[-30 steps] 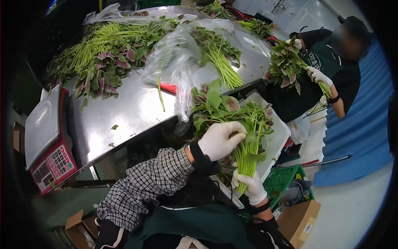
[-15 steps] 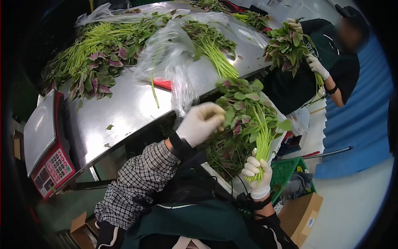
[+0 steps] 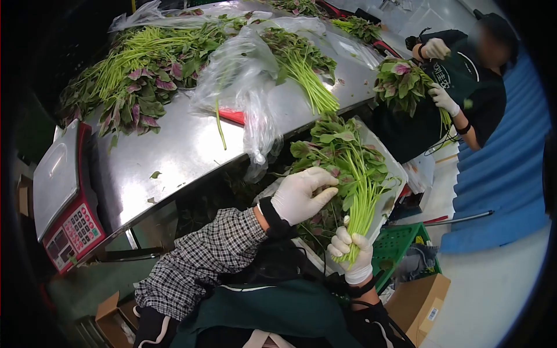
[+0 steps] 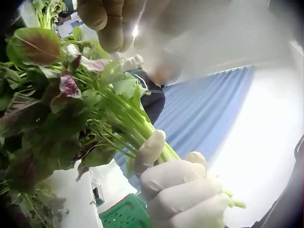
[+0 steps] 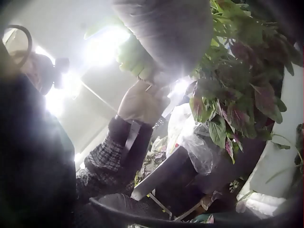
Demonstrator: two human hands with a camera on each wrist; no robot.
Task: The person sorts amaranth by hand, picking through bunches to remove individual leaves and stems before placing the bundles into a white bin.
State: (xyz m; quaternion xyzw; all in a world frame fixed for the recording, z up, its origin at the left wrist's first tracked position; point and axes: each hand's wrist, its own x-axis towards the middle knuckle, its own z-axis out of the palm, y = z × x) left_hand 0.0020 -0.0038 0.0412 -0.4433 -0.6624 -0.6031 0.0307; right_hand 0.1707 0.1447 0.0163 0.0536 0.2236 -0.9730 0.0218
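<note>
My gloved right hand grips the cut stem ends of a bunch of amaranth greens, its leafy end pointing away from me. In the left wrist view the right hand's fingers wrap round the stems, whose ends poke out past the fist. My gloved left hand is beside the upper stems and leaves, thumb and fingers apart and nothing seen between them. Below the bunch, a white bin has more leafy greens in it.
A steel table bears a large pile of amaranth, a smaller bunch, a clear plastic bag and a red scale. Across the bin, another person holds a bunch. A green crate and cardboard box stand right.
My left hand moved away from the bunch, then came back to its leaves. The right hand keeps its grip, having shifted and tilted the bunch. The other person's upper hand has left their bunch.
</note>
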